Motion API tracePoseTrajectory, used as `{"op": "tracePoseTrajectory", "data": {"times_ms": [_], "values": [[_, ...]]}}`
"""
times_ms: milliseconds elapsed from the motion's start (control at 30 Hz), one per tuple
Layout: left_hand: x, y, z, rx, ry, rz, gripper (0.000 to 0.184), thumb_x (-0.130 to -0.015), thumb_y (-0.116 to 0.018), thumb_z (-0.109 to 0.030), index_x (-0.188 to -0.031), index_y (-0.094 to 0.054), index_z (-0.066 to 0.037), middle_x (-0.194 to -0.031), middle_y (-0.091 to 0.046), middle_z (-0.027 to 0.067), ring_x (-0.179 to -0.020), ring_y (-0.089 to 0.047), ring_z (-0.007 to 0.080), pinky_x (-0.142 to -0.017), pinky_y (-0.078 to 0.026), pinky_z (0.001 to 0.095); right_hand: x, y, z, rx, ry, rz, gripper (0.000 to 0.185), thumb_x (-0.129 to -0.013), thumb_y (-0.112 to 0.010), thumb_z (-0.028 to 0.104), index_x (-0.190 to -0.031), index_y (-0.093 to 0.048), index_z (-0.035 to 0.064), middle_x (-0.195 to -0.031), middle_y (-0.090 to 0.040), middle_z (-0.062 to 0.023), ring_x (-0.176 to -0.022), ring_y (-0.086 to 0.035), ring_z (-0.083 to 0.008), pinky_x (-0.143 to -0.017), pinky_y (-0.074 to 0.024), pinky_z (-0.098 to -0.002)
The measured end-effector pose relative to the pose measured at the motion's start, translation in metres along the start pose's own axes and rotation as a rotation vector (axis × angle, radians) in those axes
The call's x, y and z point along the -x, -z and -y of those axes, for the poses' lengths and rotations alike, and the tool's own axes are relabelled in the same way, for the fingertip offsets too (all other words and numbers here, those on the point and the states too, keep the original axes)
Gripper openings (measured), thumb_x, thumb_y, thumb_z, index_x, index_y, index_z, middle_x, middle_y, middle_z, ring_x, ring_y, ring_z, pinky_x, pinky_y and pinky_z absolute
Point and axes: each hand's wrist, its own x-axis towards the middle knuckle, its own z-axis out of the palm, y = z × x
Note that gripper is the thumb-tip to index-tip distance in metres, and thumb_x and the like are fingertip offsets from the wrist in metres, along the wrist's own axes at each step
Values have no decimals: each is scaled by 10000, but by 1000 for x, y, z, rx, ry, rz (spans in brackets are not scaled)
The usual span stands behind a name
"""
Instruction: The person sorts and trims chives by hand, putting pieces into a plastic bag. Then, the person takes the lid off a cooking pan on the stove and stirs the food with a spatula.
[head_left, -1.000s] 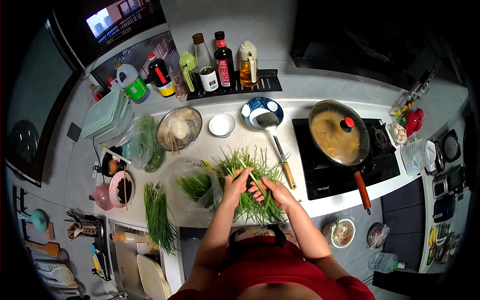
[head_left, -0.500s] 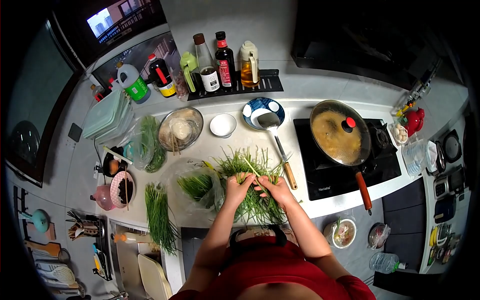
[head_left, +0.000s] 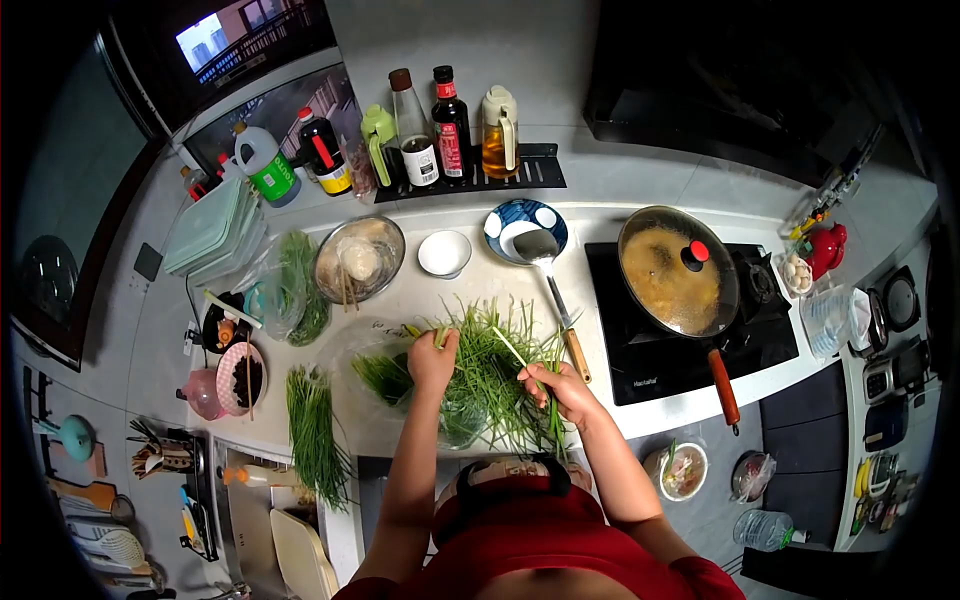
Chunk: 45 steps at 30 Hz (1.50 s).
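Note:
My left hand is closed at the left side of a loose pile of green stalks, beside a clear plastic bag with more greens in it. A small pale green bit shows at its fingertips, too small to name. On the right of the pile, my right hand grips a few long green stalks by the middle, one pale end pointing up and left. A neat bundle of greens lies on the counter further left.
A lidded pan sits on the black stove, its handle towards the front. A spatula leans on a blue patterned bowl. Behind are a white bowl, a metal bowl and bottles.
My hands were together over the pile and have moved apart. The left went to the left, by the plastic bag; the right moved slightly right and down with the stalks.

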Motion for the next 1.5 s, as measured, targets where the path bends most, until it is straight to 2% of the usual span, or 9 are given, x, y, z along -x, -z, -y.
{"op": "tracePoseTrajectory", "data": {"times_ms": [100, 133, 233, 367, 400, 700, 1000, 1233, 1500], "values": [[6, -2, -1, -55, 71, 254, 290, -715, -665, -294, -786, -617, -18, -655, -590, 145, -581, -570, 297, -542, -445, 356, -1, -3, 0, -51, -7, -10, 259, -892, -477, 248, -888, -585, 13, -654, -508, 4, -520, -417, -72, -482, -359, -218], [12, -3, -12, -11, 33, 209, 288, -733, -683, -249, -873, -634, -2, -690, -620, 75, -608, -578, 169, -582, -447, 303, -2, -6, 0, -63, -9, -17, 262, -893, -473, 251, -895, -583, 13, -659, -510, 3, -526, -418, -73, -484, -360, -218], [25, -8, -34, 455, 106, 246, 269, -763, -668, -215, -922, -627, -2, -711, -615, 24, -628, -556, 124, -596, -439, 273, -7, -14, -1, -30, -12, -58, 276, -902, -455, 231, -893, -575, -18, -653, -508, -9, -501, -417, -81, -470, -369, -222], [37, 1, -64, 705, 318, 418, 187, -770, -667, -177, -796, -628, 5, -721, -607, 14, -650, -526, 69, -593, -416, 233, -11, -26, 1, 51, 8, -65, 255, -892, -488, 234, -904, -578, -5, -668, -520, -14, -503, -440, -82, -481, -404, -226], [38, -5, -62, 726, 224, 346, 182, -762, -680, -228, -717, -598, -71, -599, -501, -66, -480, -368, 10, -408, -250, 200, -12, -28, -2, 88, 51, -131, 227, -880, -514, 216, -906, -583, 1, -672, -525, -18, -506, -449, -83, -484, -416, -229], [38, -10, -48, 726, 186, 340, 174, -827, -607, -198, -815, -620, -25, -633, -527, -51, -517, -403, 25, -450, -307, 205, -12, -19, -1, -107, 22, -22, 239, -889, -493, 220, -894, -565, -7, -621, -469, 0, -488, -411, -81, -446, -344, -226], [23, 0, -50, 607, 142, 363, 151, -818, -613, -145, -891, -627, -14, -838, -612, 12, -743, -532, 72, -674, -429, 230, -13, -15, -1, -18, 17, -19, 265, -894, -482, 230, -924, -579, -15, -645, -511, -11, -506, -441, -84, -459, -367, -229], [29, -14, -40, 788, 243, 339, 279, -893, -481, -264, -756, -561, -35, -604, -479, -17, -525, -401, 84, -493, -316, 241, -20, -19, -8, 47, 131, -68, 337, -914, -436, 261, -1042, -574, -19, -895, -624, -92, -787, -586, -146, -695, -479, -256], [38, -5, -68, 862, 243, 484, 174, -811, -619, -184, -741, -588, -27, -585, -500, -22, -461, -392, 52, -417, -300, 214, -18, -11, -8, 235, 45, 119, 344, -924, -412, 290, -1017, -578, 3, -831, -589, -44, -696, -522, -97, -636, -452, -222]]}}
